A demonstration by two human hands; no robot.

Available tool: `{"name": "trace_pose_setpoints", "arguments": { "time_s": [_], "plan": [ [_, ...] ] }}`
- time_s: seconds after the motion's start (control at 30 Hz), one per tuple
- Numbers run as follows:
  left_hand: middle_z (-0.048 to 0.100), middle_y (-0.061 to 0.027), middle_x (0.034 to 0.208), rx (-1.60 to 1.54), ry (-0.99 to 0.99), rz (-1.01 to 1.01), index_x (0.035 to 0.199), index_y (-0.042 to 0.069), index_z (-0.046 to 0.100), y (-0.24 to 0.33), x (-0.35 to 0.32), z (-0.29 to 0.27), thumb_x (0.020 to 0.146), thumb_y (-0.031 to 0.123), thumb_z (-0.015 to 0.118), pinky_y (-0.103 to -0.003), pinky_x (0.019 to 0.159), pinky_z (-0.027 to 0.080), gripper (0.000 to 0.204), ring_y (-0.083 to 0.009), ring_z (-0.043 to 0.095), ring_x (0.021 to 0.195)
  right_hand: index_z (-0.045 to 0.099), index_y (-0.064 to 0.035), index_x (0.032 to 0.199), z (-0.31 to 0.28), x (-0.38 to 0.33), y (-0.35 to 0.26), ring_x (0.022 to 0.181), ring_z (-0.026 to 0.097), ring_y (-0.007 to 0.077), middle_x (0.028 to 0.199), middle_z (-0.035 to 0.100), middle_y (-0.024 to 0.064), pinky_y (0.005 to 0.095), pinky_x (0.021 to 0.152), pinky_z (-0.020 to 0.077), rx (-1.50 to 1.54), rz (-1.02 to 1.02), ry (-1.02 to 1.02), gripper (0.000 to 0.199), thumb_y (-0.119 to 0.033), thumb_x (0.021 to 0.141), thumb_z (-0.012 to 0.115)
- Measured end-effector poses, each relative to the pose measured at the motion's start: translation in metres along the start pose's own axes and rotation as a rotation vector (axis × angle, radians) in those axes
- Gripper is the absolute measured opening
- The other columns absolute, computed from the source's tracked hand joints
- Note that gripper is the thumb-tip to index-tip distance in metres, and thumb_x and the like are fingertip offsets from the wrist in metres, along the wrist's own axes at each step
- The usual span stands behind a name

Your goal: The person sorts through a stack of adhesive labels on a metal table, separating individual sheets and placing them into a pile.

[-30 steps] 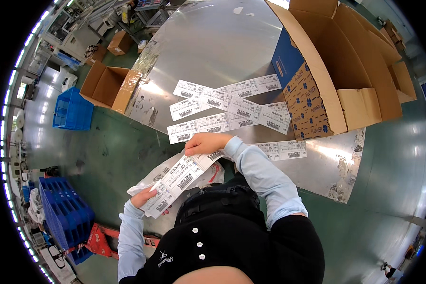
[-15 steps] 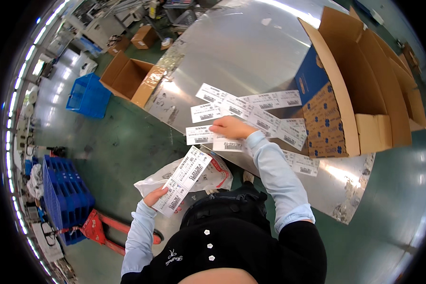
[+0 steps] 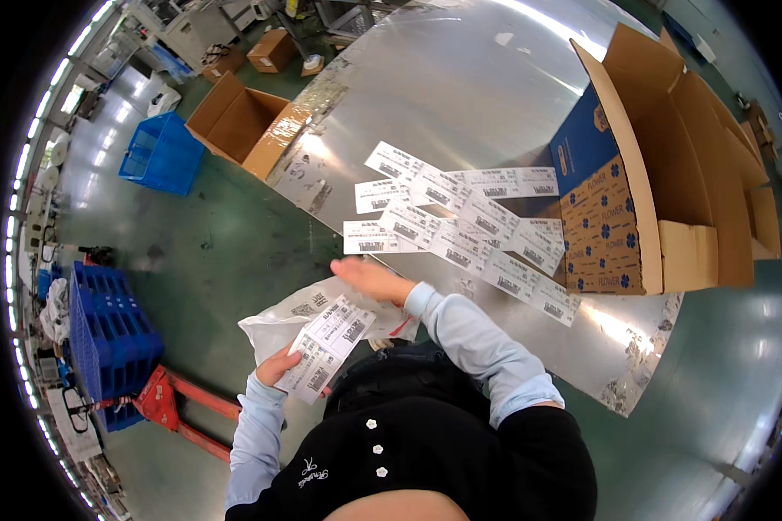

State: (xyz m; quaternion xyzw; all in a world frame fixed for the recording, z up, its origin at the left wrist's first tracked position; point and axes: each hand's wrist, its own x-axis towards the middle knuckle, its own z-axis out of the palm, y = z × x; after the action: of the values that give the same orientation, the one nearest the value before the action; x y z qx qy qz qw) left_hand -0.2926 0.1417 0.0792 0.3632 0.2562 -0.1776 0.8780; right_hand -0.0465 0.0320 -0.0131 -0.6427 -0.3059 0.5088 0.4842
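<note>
My left hand [image 3: 277, 368] grips a short strip of white printed labels [image 3: 328, 349] by its lower left side, with the thumb on top. My right hand [image 3: 372, 280] hovers between that strip and the table's near edge, fingers stretched out to the left, and I see nothing in it. Several white label strips [image 3: 489, 219] lie crossed over one another on the metal table [image 3: 426, 95], next to the large open cardboard box [image 3: 601, 230]. Below my right hand is a white plastic bag [image 3: 269, 326], partly hidden by the held labels.
A smaller open carton [image 3: 235, 126] stands by the table's left edge, with a blue crate [image 3: 161, 152] beyond it. Blue pallets [image 3: 113, 334] and a red pallet jack [image 3: 161, 404] are on the floor at my left.
My right hand has left the table labels and moved down-left toward my left hand. Another strip now lies across the pile. The labels in my left hand look shorter.
</note>
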Motion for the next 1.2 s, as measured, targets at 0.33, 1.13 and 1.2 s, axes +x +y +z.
{"name": "trace_pose_setpoints", "arguments": {
  "time_s": [0.33, 1.13, 1.2],
  "plan": [
    [0.046, -0.0218, 0.133, -0.059, -0.056, -0.124, 0.145, 0.012, 0.023, 0.012, 0.036, -0.001, 0.089, 0.037, 0.053, -0.057, 0.077, 0.051, 0.069, -0.0444, 0.054, 0.109, 0.066, -0.0005, 0.093, -0.047, -0.100, 0.024, 0.074, 0.058, 0.0072, 0.082, 0.066, 0.0021, 0.0233, 0.067, 0.0469, 0.237, -0.055, 0.210, 0.022, -0.022, 0.087, 0.065],
    [0.049, -0.0210, 0.129, 0.143, 0.047, -0.405, 0.140, 0.008, 0.033, 0.020, 0.112, -0.046, 0.093, 0.041, 0.048, -0.054, 0.079, 0.052, 0.059, -0.0404, 0.057, 0.107, 0.060, 0.0008, 0.082, -0.179, -0.311, 0.178, 0.065, 0.057, 0.0199, 0.072, 0.062, 0.0115, 0.0337, 0.062, 0.0448, -0.226, 0.295, 1.059, 0.032, -0.030, 0.090, 0.058],
    [0.050, -0.0188, 0.130, 0.110, 0.183, -0.361, 0.140, 0.009, 0.033, 0.000, 0.119, -0.091, 0.093, 0.038, 0.050, -0.053, 0.084, 0.051, 0.058, -0.0384, 0.057, 0.109, 0.063, -0.0005, 0.090, -0.183, -0.309, 0.174, 0.071, 0.060, 0.0254, 0.077, 0.065, 0.0127, 0.0358, 0.067, 0.0469, -0.525, 0.457, 1.011, 0.029, -0.029, 0.089, 0.058]
  ]
}}
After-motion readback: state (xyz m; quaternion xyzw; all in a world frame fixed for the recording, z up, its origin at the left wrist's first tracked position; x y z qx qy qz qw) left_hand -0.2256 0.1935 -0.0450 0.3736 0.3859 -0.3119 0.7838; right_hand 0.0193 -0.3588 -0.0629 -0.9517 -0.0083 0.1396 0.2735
